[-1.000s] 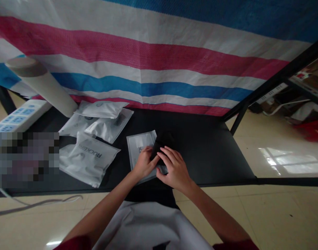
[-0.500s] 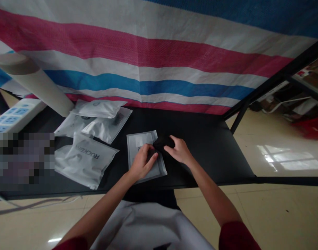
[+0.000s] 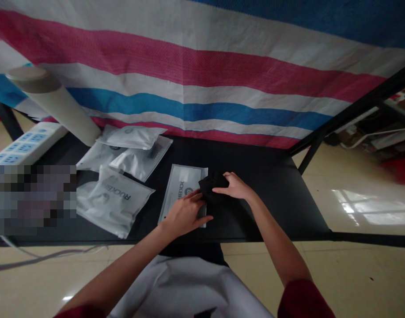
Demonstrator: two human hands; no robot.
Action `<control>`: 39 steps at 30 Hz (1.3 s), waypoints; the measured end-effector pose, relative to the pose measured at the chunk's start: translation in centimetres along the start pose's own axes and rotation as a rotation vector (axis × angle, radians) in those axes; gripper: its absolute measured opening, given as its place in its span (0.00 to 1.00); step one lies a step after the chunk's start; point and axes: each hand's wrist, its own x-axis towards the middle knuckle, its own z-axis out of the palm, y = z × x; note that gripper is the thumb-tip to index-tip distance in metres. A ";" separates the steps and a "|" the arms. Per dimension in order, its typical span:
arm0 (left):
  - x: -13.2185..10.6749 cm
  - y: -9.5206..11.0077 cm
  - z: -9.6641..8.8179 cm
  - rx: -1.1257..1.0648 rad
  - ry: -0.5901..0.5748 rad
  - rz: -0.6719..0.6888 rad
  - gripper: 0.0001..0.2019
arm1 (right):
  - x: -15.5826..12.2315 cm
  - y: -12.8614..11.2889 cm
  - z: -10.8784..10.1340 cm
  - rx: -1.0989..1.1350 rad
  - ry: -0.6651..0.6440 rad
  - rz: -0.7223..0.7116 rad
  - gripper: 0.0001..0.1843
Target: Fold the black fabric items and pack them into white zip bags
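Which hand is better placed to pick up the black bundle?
Probably the right hand: its fingers already lie on the black bundle. The left hand lies lower, over the plastic pouch, with only its fingertips near the bundle.

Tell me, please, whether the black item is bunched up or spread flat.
Bunched up: the black item forms a compact lump at the edge of the bag, with the right hand on it and the left hand against it.

Item count: 5 frosted plastic zip bags [image 3: 114,201], 1 black fabric item [image 3: 213,186], 1 power strip [image 3: 26,148], 1 cardboard tube [image 3: 53,106], 1 left hand [image 3: 185,214], 1 right hand [image 3: 233,186].
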 end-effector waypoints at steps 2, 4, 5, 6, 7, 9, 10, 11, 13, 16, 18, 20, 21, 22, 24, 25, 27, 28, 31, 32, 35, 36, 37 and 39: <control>0.4 -0.2 0.1 0.006 0.018 -0.030 0.23 | 0.1 0.2 -0.3 0.208 -0.002 0.010 0.24; 1.1 -0.8 -0.1 0.001 0.022 -0.024 0.24 | 0.6 0.4 -0.7 0.429 0.099 0.045 0.25; 1.5 -1.3 -0.2 -0.004 0.020 -0.016 0.22 | 1.0 0.4 -1.0 0.525 0.188 0.066 0.26; 2.0 -1.7 -0.4 -0.006 0.019 -0.013 0.20 | 1.4 0.5 -1.2 0.617 0.276 0.087 0.27; 2.4 -2.2 -0.5 -0.002 0.022 -0.017 0.18 | 2.0 0.4 -1.4 0.713 0.345 0.109 0.26; 3.3 -3.1 -0.7 0.021 0.042 -0.041 0.19 | 3.3 0.3 -1.7 0.924 0.426 0.163 0.22; 3.8 -3.4 -0.8 0.033 0.057 -0.057 0.20 | 3.9 0.2 -1.7 1.026 0.444 0.185 0.20; 4.2 -3.8 -0.8 0.041 0.075 -0.077 0.21 | 4.5 0.0 -1.6 1.116 0.455 0.196 0.18; 5.0 -4.4 -0.8 0.041 0.114 -0.139 0.23 | 5.3 -0.3 -1.1 1.256 0.463 0.180 0.14; 5.7 -5.2 -0.8 0.001 0.168 -0.225 0.19 | 5.6 -0.9 0.0 1.410 0.435 0.183 0.12; 5.9 -5.6 -0.7 -0.051 0.211 -0.249 0.14 | 5.3 -1.4 0.7 1.488 0.392 0.240 0.12; 5.7 -5.8 -0.6 -0.100 0.260 -0.265 0.13 | 5.0 -1.9 1.2 1.533 0.368 0.311 0.12; 5.6 -5.9 -0.5 -0.118 0.283 -0.274 0.13 | 4.9 -2.1 1.3 1.542 0.366 0.342 0.13; 5.5 -6.0 -0.4 -0.131 0.307 -0.282 0.13 | 4.8 -2.2 1.3 1.542 0.365 0.366 0.13; 5.2 -6.0 -0.3 -0.153 0.364 -0.304 0.13 | 4.5 -2.2 1.3 1.520 0.334 0.382 0.12; 5.1 -6.0 -0.3 -0.164 0.397 -0.319 0.13 | 4.3 -2.1 1.3 1.499 0.301 0.377 0.12; 5.0 -5.9 -0.4 -0.189 0.461 -0.349 0.13 | 3.9 -1.8 1.5 1.423 0.227 0.368 0.11; 5.0 -5.8 -0.5 -0.202 0.489 -0.358 0.13 | 3.7 -1.7 1.6 1.366 0.193 0.367 0.11; 4.9 -5.7 -0.8 -0.257 0.547 -0.333 0.13 | 3.0 -1.8 2.2 1.147 0.134 0.345 0.15; 4.9 -5.7 -0.8 -0.268 0.557 -0.309 0.14 | 2.8 -2.0 2.4 1.078 0.117 0.311 0.16; 4.8 -5.6 -0.9 -0.262 0.578 -0.257 0.14 | 2.7 -3.1 2.5 0.939 0.060 0.134 0.18; 4.8 -5.7 -0.9 -0.254 0.595 -0.252 0.13 | 2.7 -3.4 2.3 0.911 0.029 0.069 0.18; 4.8 -5.6 -0.9 -0.251 0.621 -0.250 0.13 | 2.8 -3.6 2.2 0.884 -0.015 0.013 0.19; 4.9 -5.6 -0.9 -0.259 0.684 -0.237 0.12 | 2.9 -3.8 2.0 0.810 -0.114 -0.061 0.22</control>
